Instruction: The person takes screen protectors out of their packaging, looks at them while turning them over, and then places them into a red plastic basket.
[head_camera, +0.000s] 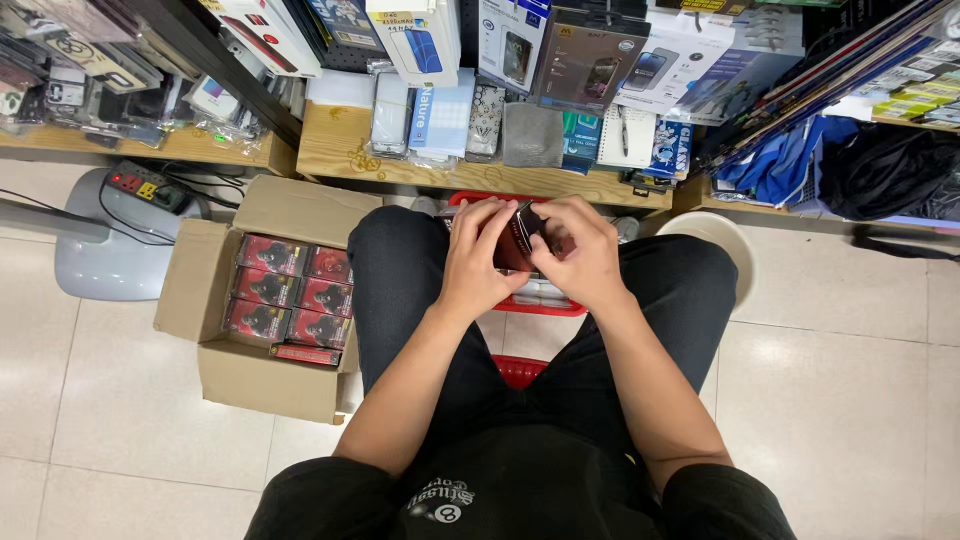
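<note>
left hand (478, 262) and right hand (585, 258) both grip the small dark-red box (517, 240) | box held between them above the lap, seemingly flap-up | cardboard carton (215, 375) beside left knee

One cardboard box (245, 375) holds seven red packets (290, 297); two hands share one more (512, 240).
</note>
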